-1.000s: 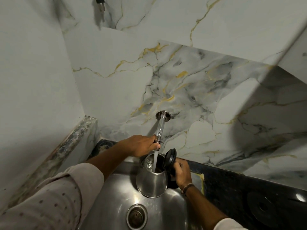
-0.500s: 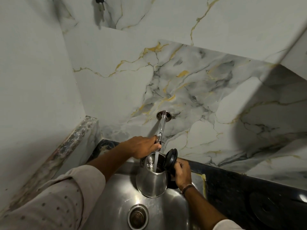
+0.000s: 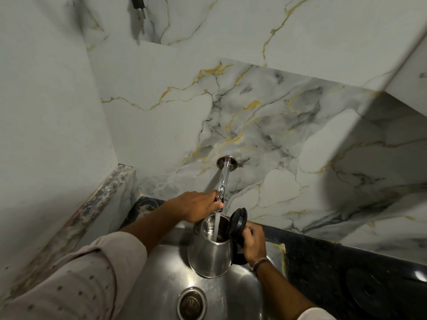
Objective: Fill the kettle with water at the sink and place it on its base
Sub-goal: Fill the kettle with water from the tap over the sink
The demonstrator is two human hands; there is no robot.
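Note:
A steel kettle (image 3: 211,255) with its black lid (image 3: 237,221) flipped up is held over the steel sink (image 3: 159,280). My right hand (image 3: 253,244) grips the kettle's black handle on its right side. A chrome tap (image 3: 223,179) sticks out of the marble wall, and a stream of water (image 3: 216,225) falls from it into the kettle's open mouth. My left hand (image 3: 196,205) is closed around the tap's end, just above the kettle. The round black kettle base (image 3: 370,291) lies on the dark counter at the lower right.
The sink drain (image 3: 192,302) sits below the kettle. A dark stone counter (image 3: 323,257) runs right of the sink. Marble walls close in behind and to the left, with a speckled ledge (image 3: 101,195) at the left. A slanted overhang (image 3: 406,65) juts in at the upper right.
Almost nothing differs. Both hands and the kettle keep their places while the water keeps running into the kettle.

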